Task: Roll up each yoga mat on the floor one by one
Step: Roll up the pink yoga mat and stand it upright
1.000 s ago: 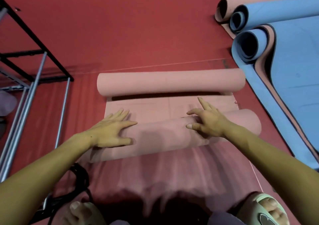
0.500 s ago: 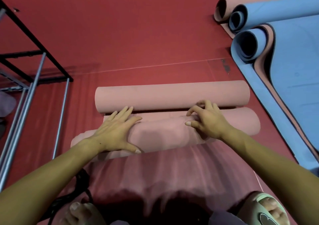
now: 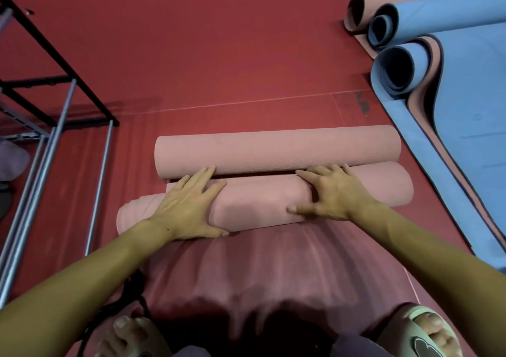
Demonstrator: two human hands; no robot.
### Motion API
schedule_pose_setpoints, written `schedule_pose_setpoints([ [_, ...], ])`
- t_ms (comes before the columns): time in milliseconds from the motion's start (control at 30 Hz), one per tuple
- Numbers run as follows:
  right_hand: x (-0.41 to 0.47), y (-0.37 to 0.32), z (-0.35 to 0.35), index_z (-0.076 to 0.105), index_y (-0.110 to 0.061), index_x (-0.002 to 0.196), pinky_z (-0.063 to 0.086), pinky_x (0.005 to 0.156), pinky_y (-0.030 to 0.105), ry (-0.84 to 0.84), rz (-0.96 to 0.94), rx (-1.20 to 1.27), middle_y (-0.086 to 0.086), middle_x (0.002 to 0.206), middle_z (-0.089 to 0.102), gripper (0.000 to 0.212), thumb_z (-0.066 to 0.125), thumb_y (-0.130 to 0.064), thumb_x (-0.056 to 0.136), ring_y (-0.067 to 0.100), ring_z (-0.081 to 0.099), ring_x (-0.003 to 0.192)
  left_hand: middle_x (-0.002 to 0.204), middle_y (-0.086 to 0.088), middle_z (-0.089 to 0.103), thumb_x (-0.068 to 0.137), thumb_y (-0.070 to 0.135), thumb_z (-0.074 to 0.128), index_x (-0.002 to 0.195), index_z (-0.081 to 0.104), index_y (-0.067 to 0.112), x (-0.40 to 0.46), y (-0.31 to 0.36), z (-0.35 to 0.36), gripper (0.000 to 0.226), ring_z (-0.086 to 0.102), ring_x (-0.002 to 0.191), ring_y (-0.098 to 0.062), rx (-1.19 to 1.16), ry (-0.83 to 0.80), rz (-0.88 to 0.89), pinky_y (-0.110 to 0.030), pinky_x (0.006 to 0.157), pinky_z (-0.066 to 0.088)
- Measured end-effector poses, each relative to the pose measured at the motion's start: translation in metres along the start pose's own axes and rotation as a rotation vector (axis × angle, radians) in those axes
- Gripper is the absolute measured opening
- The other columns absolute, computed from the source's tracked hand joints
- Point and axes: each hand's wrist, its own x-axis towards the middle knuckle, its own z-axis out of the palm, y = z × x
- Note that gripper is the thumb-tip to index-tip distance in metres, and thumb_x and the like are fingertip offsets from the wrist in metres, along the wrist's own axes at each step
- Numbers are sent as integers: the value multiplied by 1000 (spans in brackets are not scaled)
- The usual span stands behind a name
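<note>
Both hands, left hand (image 3: 189,208) | right hand (image 3: 335,192), spread flat | near roll (image 3: 260,203) now touches far roll (image 3: 276,149)

- A red floor (image 3: 246,41) is carrying everything in view, with a thin pale line running across it
- Two pink rolls are lying side by side on it, touching: the far pink roll (image 3: 276,148) is lying square, and the near pink roll (image 3: 260,203) is lying slightly askew, its left end nearer the person
- A pink roll at top right (image 3: 410,0) and a blue roll (image 3: 438,14) are lying next to each other
- A partly unrolled blue mat (image 3: 471,126) is spreading down the right edge, a pink layer showing beneath it
- A black and silver metal rack (image 3: 54,104) is standing on the left
</note>
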Motion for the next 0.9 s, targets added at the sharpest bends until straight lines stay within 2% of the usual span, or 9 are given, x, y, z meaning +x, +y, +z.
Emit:
schedule_pose_setpoints([
  [100, -1, 0, 4, 18, -32, 164, 18, 123, 64, -86, -33, -129, -7, 163, 33, 145, 57, -104, 45, 28, 34, 148, 175, -11, -2, 54, 94, 68, 165, 16, 28, 3, 2, 4, 139, 15, 159, -28, 97, -26, -24, -46, 121, 25],
  [167, 2, 0, 6, 21, -30, 161, 27, 119, 62, -40, -45, -194, -5, 158, 39, 139, 70, -95, 48, 28, 42, 140, 173, -12, 3, 52, 90, 72, 163, 20, 30, 5, 3, 5, 136, 33, 149, -30, 135, -23, -36, -46, 111, 36],
  [267, 3, -1, 5, 32, -31, 153, 39, 107, 55, 12, -59, -230, -4, 147, 51, 127, 70, -93, 49, 29, 52, 127, 156, -8, 29, 48, 87, 74, 153, 32, 34, 6, 2, 7, 125, 51, 126, -30, 108, 12, -28, -45, 100, 43],
  [400, -1, -7, 0, 36, -33, 149, 44, 101, 49, -65, -61, -211, -5, 144, 55, 124, 70, -93, 46, 28, 56, 126, 124, 8, 40, 48, 94, 66, 146, 38, 39, -3, -3, 12, 116, 53, 108, -20, 53, 8, 15, -41, 85, 47],
  [567, -22, -15, -1, 40, -35, 147, 48, 101, 46, -185, -60, -183, -7, 140, 59, 124, 75, -88, 41, 27, 57, 124, 118, 12, 41, 46, 90, 67, 144, 34, 46, -14, -1, 11, 112, 55, 106, -18, 38, -145, 65, -42, 80, 53],
  [733, -46, -22, 13, 34, -36, 150, 44, 110, 45, -286, -83, -111, -4, 145, 53, 128, 82, -79, 39, 27, 51, 132, 118, 16, 40, 49, 85, 74, 149, 26, 53, -34, 1, 20, 115, 52, 111, -14, -58, -227, 144, -36, 84, 42],
  [800, -49, -23, 17, 28, -39, 153, 27, 122, 52, -303, -80, -117, 6, 159, 38, 133, 78, -81, 37, 35, 36, 145, 140, 9, 38, 47, 87, 75, 151, 27, 51, -32, 0, 24, 120, 45, 133, -23, -65, -220, 170, -36, 100, 39],
  [833, -48, -22, 16, 25, -43, 154, 14, 125, 60, -310, -63, -131, 14, 168, 19, 136, 73, -84, 34, 42, 18, 154, 160, -2, 25, 46, 91, 72, 155, 25, 50, -27, -3, 23, 126, 27, 150, -34, -44, -226, 180, -40, 116, 32],
  [900, -38, -16, 6, 19, -51, 157, -7, 122, 70, -336, -12, -116, 18, 168, -28, 141, 68, -88, 30, 51, -25, 153, 169, -17, -27, 43, 99, 65, 159, 19, 51, -12, -9, 13, 134, -27, 156, -40, 13, -291, 160, -52, 129, 0],
])
